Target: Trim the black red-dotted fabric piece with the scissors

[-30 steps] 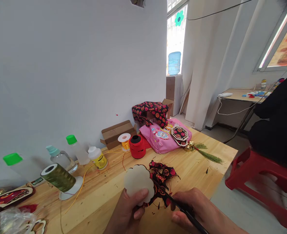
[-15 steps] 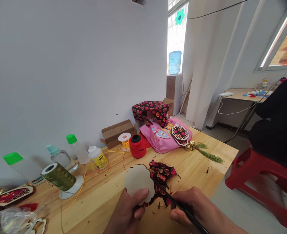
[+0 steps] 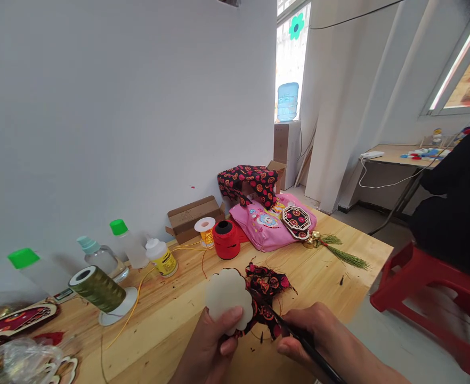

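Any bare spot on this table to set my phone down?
The tabletop looks mostly bare between the glue bottle and left hand, and between the fabric scraps, green tassel and right hand. It's crowded toward the wall, with bottles and spools, and near-left around the plastic bag.

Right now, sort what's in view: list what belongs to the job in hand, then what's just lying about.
In the job:
- pale scalloped disc, held in the left hand
- black tool, held in the right hand
- crumpled patterned fabric beside the disc

Apparently just lying about:
- red thread cone
- olive thread spool
- yellow-labelled bottle
- pink bag
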`<state>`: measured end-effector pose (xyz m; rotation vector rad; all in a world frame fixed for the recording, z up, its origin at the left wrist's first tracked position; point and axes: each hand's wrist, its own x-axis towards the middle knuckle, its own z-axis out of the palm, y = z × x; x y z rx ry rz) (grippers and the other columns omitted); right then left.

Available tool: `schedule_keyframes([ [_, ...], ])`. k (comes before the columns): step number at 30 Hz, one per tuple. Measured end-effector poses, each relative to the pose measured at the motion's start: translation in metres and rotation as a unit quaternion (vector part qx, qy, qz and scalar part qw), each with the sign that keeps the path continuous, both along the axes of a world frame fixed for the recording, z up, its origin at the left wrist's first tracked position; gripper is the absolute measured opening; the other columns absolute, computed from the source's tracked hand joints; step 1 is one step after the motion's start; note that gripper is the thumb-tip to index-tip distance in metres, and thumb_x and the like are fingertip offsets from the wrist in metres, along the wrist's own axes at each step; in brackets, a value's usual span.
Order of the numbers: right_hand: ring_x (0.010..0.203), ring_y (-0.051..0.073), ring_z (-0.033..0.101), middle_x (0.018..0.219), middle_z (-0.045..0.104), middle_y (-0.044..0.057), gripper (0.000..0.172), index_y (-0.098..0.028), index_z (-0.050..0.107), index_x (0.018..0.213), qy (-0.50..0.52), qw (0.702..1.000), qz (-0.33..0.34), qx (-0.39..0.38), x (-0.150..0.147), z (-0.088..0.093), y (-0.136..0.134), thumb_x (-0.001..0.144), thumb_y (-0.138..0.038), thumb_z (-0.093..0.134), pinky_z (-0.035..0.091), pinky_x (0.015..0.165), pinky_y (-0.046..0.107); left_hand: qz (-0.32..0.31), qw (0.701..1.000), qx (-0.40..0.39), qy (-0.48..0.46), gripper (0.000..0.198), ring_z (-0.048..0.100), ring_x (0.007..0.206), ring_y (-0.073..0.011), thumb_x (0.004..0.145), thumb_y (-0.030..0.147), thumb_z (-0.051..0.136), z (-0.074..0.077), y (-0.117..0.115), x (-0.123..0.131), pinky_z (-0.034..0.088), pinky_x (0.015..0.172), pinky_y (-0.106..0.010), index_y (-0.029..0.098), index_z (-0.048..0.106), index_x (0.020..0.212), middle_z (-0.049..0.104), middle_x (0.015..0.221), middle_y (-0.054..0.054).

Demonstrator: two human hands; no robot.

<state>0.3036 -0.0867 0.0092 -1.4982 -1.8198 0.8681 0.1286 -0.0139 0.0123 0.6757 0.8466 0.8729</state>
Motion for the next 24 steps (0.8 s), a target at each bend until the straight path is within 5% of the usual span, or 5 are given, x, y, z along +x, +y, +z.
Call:
schedule_keyframes([
  [7,0.043,0.008,0.033,0.053,0.037,-0.006,0.049,-0.017,0.052,0.068,0.124,0.987,-0.027,-0.093,0.011,-0.001,0.01,0.08,-0.063,0.038,0.024,0.037,0.018,0.025,0.998,-0.045,-0.037,0.042,0.045,0.041,-0.002,0.056,0.012,0.076,-0.006,0.008,-0.002,0.028,0.029,-0.007,0.014,0.063,0.096,0.065,0.062,0.001],
  [11,0.032,0.007,0.039,0.045,0.042,-0.007,0.059,-0.015,0.058,0.078,0.327,0.931,0.013,-0.163,0.017,-0.011,0.022,0.078,-0.069,0.034,0.031,0.031,0.016,0.087,0.99,-0.098,-0.041,0.033,0.056,0.044,-0.007,0.067,0.0,0.064,-0.005,0.01,-0.001,0.041,0.032,-0.013,0.012,0.061,0.097,0.07,0.067,-0.003],
  [15,0.031,0.006,0.032,0.039,0.038,-0.008,0.057,-0.013,0.061,0.068,0.497,0.86,0.016,-0.112,0.023,-0.027,0.037,0.074,-0.068,0.045,0.035,0.034,0.016,0.115,0.979,-0.16,-0.058,0.022,0.063,0.045,-0.0125,0.074,0.001,0.056,-0.005,0.013,-0.003,0.05,0.035,-0.02,0.012,0.06,0.093,0.071,0.066,-0.004],
  [21,0.033,0.005,0.02,0.04,0.031,-0.011,0.055,-0.018,0.061,0.07,0.58,0.812,-0.037,-0.044,0.032,-0.029,0.041,0.071,-0.071,0.046,0.033,0.035,0.015,0.089,0.964,-0.219,-0.124,0.008,0.062,0.041,-0.0151,0.079,0.006,0.052,-0.011,0.018,-0.007,0.043,0.028,-0.018,0.007,0.059,0.08,0.069,0.06,-0.011],
  [24,0.033,0.005,0.019,0.039,0.03,-0.011,0.053,-0.018,0.06,0.069,0.597,0.799,-0.059,-0.024,0.035,-0.027,0.041,0.07,-0.07,0.049,0.031,0.034,0.015,0.067,0.951,-0.251,-0.171,0.018,0.058,0.036,-0.0106,0.085,0.011,0.043,-0.013,0.018,-0.009,0.037,0.026,-0.013,0.006,0.059,0.08,0.065,0.053,-0.009],
])
